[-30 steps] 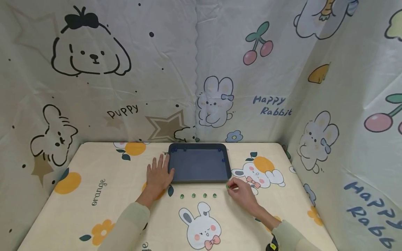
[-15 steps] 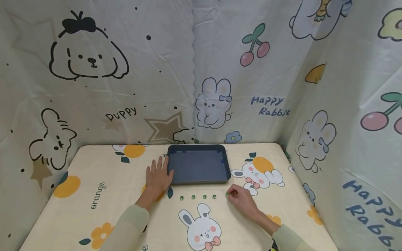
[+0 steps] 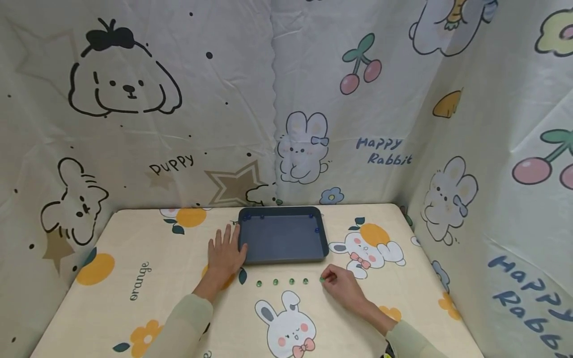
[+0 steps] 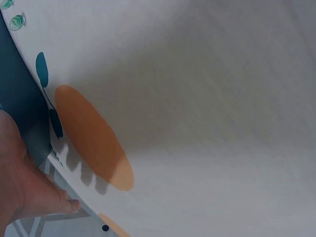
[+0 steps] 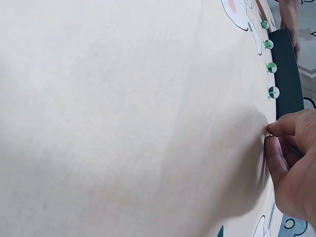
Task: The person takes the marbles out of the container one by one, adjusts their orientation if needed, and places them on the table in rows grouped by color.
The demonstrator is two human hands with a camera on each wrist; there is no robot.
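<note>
Head view shows the green marble (image 3: pixel 321 280) I am working with pinched at the tips of my right hand (image 3: pixel 342 287), low on the table (image 3: pixel 147 298), at the right end of a row of four green marbles (image 3: pixel 282 282) that lie just in front of the dark tray (image 3: pixel 282 237). From the right wrist view the marble itself is hidden behind my thumb and forefinger, so I cannot tell whether it already touches the cloth.

To do this well, I judge I should keep the marble level with the row, spaced like its neighbours, and let it go gently, since a marble rolls at the least nudge.

My right fingers (image 5: pixel 284 129) are drawn together, thumb and forefinger closed on the marble, the others curled beneath. My left hand (image 3: pixel 226 251) lies flat on the table with fingers straight and slightly spread, its edge against the left side of the tray, gripping nothing. A few blue marbles (image 3: pixel 317 229) sit along the far and right walls inside the tray.
</note>
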